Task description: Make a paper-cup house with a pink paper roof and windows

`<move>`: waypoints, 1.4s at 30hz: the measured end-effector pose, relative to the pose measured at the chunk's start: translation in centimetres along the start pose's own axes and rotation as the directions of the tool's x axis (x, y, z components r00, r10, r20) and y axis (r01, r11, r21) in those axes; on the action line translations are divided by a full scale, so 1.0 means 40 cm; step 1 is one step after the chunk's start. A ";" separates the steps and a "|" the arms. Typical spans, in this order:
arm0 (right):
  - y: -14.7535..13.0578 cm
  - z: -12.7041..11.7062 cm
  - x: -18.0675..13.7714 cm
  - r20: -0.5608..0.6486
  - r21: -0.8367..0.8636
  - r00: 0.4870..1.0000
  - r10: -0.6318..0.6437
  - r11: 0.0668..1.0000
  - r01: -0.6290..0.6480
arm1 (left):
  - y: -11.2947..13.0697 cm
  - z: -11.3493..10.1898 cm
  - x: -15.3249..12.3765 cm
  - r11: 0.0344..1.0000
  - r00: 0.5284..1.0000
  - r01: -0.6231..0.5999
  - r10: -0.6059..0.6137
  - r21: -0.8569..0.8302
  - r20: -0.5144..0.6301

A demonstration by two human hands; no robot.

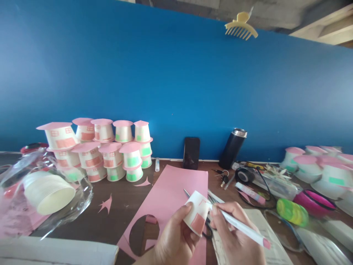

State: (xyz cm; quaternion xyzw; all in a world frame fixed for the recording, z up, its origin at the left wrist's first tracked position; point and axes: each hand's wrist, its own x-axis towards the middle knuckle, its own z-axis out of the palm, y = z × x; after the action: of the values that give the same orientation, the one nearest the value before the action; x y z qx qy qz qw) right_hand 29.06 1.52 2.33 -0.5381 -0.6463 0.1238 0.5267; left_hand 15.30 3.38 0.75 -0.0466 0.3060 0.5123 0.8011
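A white paper cup [193,210] with a red rectangle coloured on its side is gripped tilted in my left hand [176,235]. Closed round a white marker [242,224] with a pink end, my right hand [237,235] holds the tip against the cup beside a few red lines. Beneath both hands lies a sheet of pink paper [171,191] with a round hole cut out of it. Scissors [207,232] lie partly hidden behind the cup.
Stacked decorated cups [110,154] with pink paper tops stand at the left, near bagged plain cups [52,193]. A phone [191,152] and black flask [233,149] lean by the blue partition [165,81]. Keys [224,176], tape [292,212] and more topped cups [335,176] lie right.
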 end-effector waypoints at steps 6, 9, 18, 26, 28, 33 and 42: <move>-0.002 -0.001 0.000 -0.006 -0.009 1.000 -0.007 1.000 0.007 | 0.003 0.002 -0.002 1.000 1.000 -0.003 0.003 -0.004 -0.018; -0.002 -0.001 0.000 0.006 -0.009 1.000 -0.022 1.000 0.022 | 0.003 0.004 -0.002 1.000 1.000 -0.011 0.011 -0.004 -0.023; -0.002 -0.002 0.001 0.009 -0.011 0.999 -0.032 0.999 0.032 | 0.007 0.007 -0.004 1.000 0.999 -0.017 0.016 -0.007 -0.047; -0.004 -0.002 0.000 0.009 -0.006 1.000 -0.018 1.000 0.018 | 0.006 0.008 -0.003 1.000 0.999 -0.015 0.015 0.003 -0.037; -0.006 -0.002 0.001 0.009 -0.011 1.000 -0.024 1.000 0.025 | 0.006 0.007 -0.002 1.000 0.999 -0.016 0.016 0.005 -0.034; -0.010 -0.004 0.003 0.015 -0.022 1.000 -0.022 1.000 0.023 | 0.009 0.006 0.000 1.000 0.999 -0.005 0.005 0.002 -0.031; -0.003 -0.004 0.000 0.018 -0.021 1.000 -0.009 1.000 0.010 | 0.008 -0.001 0.004 1.000 1.000 -0.008 0.008 -0.010 -0.015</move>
State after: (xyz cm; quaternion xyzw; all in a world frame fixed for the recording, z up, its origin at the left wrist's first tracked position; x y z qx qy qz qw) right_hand 29.12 1.40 2.50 -0.5396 -0.6547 0.1192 0.5157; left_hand 15.05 3.65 0.72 -0.0531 0.3098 0.5167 0.7964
